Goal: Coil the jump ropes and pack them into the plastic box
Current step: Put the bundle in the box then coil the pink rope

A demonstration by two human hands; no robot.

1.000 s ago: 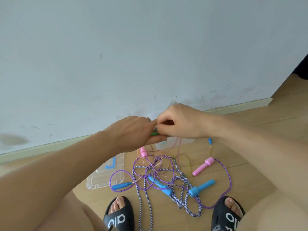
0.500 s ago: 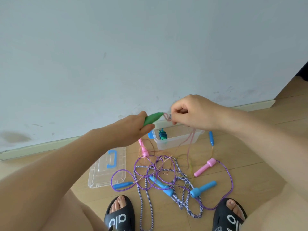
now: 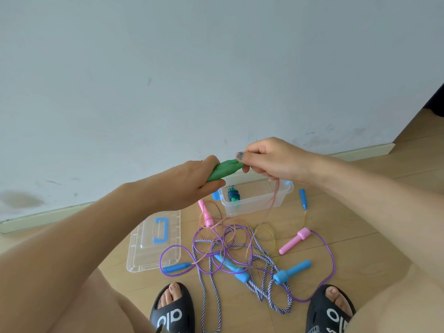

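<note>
Gripping green handles (image 3: 224,169), left hand (image 3: 189,182) steadies; right hand (image 3: 271,159) pinches thin pink cord (image 3: 272,200). Risk: trailing cord snags floor tangle (image 3: 240,251), dragging ropes near plastic box (image 3: 276,203).

A big pale blue-grey wall (image 3: 216,68) fills the top, with small dark marks and a brown stain low on the left. A light green baseboard (image 3: 43,217) runs along the bottom. The floor (image 3: 360,248) is light wood planks
</note>
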